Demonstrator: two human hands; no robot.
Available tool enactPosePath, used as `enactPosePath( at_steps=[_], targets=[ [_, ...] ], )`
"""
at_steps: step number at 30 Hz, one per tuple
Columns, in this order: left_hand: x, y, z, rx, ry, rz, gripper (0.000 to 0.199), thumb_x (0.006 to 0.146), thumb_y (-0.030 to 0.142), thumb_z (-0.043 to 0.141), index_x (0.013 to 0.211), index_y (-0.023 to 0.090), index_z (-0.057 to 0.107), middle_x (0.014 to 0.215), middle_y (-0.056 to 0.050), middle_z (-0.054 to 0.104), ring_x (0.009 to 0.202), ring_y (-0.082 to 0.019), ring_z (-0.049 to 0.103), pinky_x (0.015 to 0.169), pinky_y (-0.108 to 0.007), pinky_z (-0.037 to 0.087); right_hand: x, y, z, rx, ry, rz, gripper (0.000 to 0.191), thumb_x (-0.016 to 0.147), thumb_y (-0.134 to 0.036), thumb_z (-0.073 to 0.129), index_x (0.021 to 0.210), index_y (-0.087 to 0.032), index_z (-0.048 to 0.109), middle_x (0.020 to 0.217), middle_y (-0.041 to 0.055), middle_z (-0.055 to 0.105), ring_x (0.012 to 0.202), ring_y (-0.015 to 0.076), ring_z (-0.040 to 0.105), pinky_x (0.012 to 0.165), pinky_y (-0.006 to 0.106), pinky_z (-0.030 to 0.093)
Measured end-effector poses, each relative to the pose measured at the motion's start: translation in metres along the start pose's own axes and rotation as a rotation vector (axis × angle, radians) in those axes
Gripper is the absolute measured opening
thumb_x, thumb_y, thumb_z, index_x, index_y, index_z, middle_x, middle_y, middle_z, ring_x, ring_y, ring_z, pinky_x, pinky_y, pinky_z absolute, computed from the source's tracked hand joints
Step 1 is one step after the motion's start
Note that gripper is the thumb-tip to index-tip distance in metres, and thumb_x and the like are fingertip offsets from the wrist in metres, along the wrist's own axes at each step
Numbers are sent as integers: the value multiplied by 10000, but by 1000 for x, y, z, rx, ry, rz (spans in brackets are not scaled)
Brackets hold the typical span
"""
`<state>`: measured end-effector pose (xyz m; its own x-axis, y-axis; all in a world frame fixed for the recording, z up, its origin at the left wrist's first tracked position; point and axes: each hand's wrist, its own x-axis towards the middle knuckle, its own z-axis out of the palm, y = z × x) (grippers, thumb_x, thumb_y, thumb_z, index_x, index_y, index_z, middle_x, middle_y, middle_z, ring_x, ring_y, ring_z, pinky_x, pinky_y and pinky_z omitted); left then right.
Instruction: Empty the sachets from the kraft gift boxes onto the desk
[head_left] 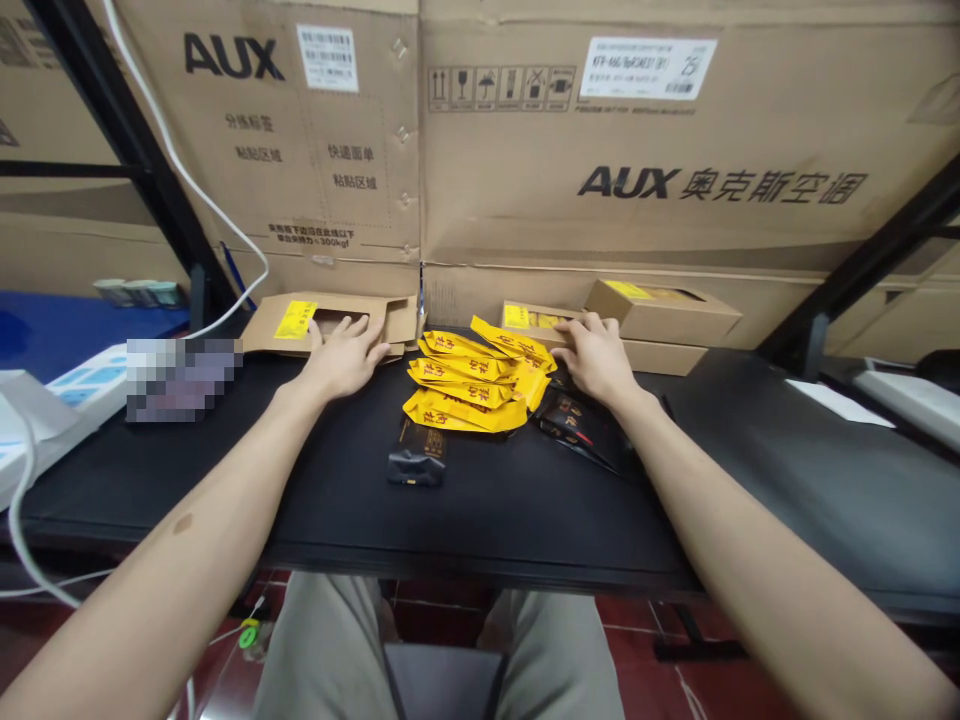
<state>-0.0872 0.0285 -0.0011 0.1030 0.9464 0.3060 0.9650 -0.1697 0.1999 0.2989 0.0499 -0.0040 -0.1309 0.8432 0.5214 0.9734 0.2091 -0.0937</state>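
My left hand (343, 358) lies with spread fingers on a flattened brown box (289, 342) with a yellow label and a cut-out window. My right hand (596, 358) has its fingers apart and touches the edge of a small brown box (525, 316) at the back. Between the hands lies a pile of yellow packets (472, 385) with dark red print. A black packet (417, 455) is in front of the pile, and another black packet (577, 425) lies right of it, below my right wrist.
Closed brown boxes (660, 308) are stacked at the back right. Large AUX cartons (637, 140) stand behind the black table (480, 530). A white power strip (90, 390) and cable are at left. White paper (838, 401) lies at right.
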Motion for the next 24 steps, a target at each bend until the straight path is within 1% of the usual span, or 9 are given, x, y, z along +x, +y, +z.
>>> enactPosePath(
  at_steps=[4,9,12,13,15,17,19,21,24],
  targets=[
    [1,-2,7,-16,14,10,628,1029,491,338,1565,205,500,1679,-204,437,1588,-431,340,1231,-788,62,-2,-6,-7,68,46,19,448,925,-288,622,1338,-120,662,1335,206,594,1232,403,503,1092,613,483],
    [5,-4,5,-24,65,35,572,1024,471,345,1432,188,629,1608,-206,528,1538,-403,411,1253,-731,139,-3,-11,-12,131,189,78,414,942,-336,594,1292,-121,654,1335,223,578,1231,405,499,1113,615,454],
    [3,5,-5,-38,199,56,564,1018,488,367,1374,174,672,1615,-196,495,1548,-397,367,1279,-655,176,1,-8,-10,164,304,83,393,937,-375,609,1262,-158,649,1296,195,591,1227,389,499,1128,617,425],
    [0,12,-10,-69,291,87,547,1012,499,392,1352,188,686,1605,-180,505,1548,-391,365,1282,-641,192,2,-6,-9,182,348,80,392,933,-393,618,1255,-173,645,1284,180,595,1221,382,500,1132,621,415],
    [-10,31,-20,-165,385,239,529,991,545,466,1345,222,688,1562,-155,554,1508,-366,427,1263,-631,268,5,-3,-8,223,430,72,397,923,-431,640,1244,-197,640,1272,158,600,1203,369,508,1133,633,398],
    [-22,54,-27,-244,252,400,641,952,650,509,1392,209,664,1544,-161,574,1471,-345,480,1246,-590,341,6,-1,-9,265,491,65,416,919,-467,656,1240,-203,636,1270,157,596,1194,361,516,1127,636,391],
    [-35,75,-28,-236,28,477,827,864,771,576,1466,207,620,1631,-179,489,1525,-373,420,1268,-582,314,5,-2,-13,295,526,54,434,923,-498,656,1241,-203,633,1272,162,589,1200,360,519,1117,635,391],
    [-42,89,-25,-173,-112,481,964,806,832,603,1560,236,528,1702,-169,404,1583,-414,319,1286,-633,246,2,-6,-18,311,543,40,438,921,-515,661,1234,-209,634,1265,162,590,1196,361,523,1111,644,388],
    [-43,95,-16,-134,-199,423,978,854,851,505,1650,299,372,1778,-121,259,1646,-409,179,1296,-688,144,-3,-16,-23,323,541,-4,428,913,-517,679,1223,-225,638,1248,145,603,1176,353,529,1114,653,390]
  ],
)
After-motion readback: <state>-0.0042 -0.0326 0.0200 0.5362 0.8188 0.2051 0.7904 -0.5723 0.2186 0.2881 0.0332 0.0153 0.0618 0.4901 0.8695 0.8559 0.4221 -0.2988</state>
